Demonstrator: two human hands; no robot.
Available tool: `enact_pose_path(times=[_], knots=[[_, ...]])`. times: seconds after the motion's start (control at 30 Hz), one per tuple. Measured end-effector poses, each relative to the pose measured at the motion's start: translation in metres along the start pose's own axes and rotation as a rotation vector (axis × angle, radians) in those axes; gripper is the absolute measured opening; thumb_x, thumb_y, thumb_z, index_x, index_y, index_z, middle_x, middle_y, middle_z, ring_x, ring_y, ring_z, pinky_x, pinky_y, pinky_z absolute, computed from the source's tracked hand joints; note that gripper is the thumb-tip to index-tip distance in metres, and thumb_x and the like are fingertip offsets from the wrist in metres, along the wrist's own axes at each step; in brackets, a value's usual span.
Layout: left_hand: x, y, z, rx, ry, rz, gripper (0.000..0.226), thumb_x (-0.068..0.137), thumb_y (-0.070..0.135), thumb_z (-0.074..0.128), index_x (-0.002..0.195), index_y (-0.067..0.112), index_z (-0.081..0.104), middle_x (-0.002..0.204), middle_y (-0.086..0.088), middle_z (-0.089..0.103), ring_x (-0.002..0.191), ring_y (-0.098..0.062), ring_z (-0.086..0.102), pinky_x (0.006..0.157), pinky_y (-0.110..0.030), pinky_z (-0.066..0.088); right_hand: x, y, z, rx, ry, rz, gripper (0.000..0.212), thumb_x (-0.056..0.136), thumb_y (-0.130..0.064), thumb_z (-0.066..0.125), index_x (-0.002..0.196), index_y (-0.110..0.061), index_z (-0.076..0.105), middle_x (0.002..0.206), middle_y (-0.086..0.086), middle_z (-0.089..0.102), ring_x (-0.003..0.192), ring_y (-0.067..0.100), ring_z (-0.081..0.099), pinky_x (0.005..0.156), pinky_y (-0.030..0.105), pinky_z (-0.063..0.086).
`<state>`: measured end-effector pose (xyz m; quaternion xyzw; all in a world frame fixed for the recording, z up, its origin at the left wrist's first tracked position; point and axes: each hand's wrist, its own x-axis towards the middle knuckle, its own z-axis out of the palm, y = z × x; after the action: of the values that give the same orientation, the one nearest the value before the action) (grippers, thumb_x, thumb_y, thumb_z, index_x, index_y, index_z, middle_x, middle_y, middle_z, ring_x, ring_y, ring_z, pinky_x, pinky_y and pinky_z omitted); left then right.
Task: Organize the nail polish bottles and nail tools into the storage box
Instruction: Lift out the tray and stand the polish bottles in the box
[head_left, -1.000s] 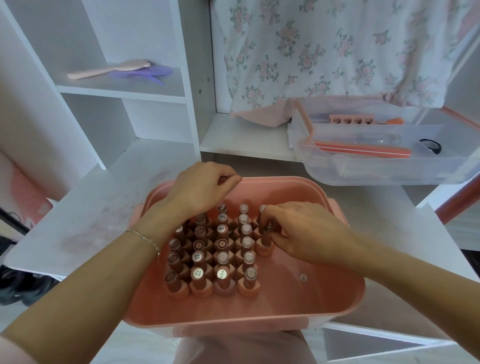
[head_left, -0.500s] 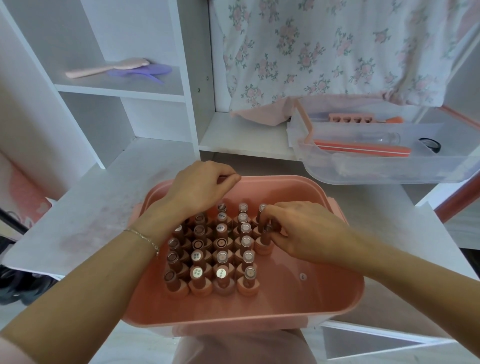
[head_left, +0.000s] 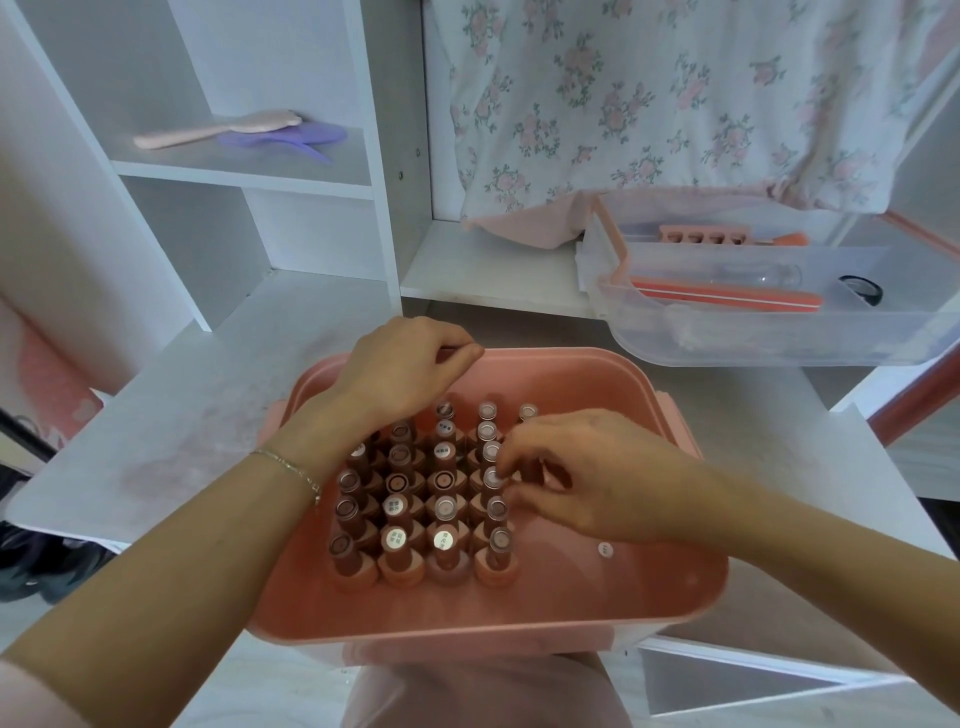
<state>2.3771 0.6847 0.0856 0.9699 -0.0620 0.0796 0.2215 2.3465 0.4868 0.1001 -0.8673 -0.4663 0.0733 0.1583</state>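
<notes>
Dozens of nail polish bottles (head_left: 415, 499) stand packed upright in the pink storage box (head_left: 649, 587), so while the left hand (head_left: 400, 374) grips its far rim, the right hand (head_left: 582, 473), fingertips pinching a bottle at the block's right edge, should seat it straight without toppling neighbours.

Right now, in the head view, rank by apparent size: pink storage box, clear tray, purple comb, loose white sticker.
1. pink storage box, though nearest the camera
2. clear tray
3. purple comb
4. white sticker
</notes>
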Motion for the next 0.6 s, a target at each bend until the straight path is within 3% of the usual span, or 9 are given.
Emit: enact_pose_path(times=[0.2,0.6], knots=[[-0.0004,0.0001,-0.0002,-0.011,-0.008,0.009,0.027,0.093,0.035,0.046,0.105,0.024,0.068,0.1,0.006,0.07,0.093,-0.017,0.06,0.081,-0.033,0.047,0.0016,-0.0098,0.0095,0.017,-0.173,-0.074,0.021,0.084,-0.035,0.059,0.102,-0.025,0.061,0.088,-0.008,0.062,0.081,0.009,0.054,0.077,0.037,0.046],[0.0,-0.0003,-0.0004,-0.01,-0.017,0.02,0.027,0.094,0.034,0.045,0.105,0.024,0.068,0.1,0.006,0.069,0.092,-0.015,0.059,0.077,-0.029,0.044,-0.0031,-0.0097,0.0084,-0.089,-0.141,-0.173,0.019,0.085,-0.035,0.058,0.1,-0.025,0.064,0.085,-0.009,0.063,0.08,0.012,0.056,0.067,0.038,0.049]])
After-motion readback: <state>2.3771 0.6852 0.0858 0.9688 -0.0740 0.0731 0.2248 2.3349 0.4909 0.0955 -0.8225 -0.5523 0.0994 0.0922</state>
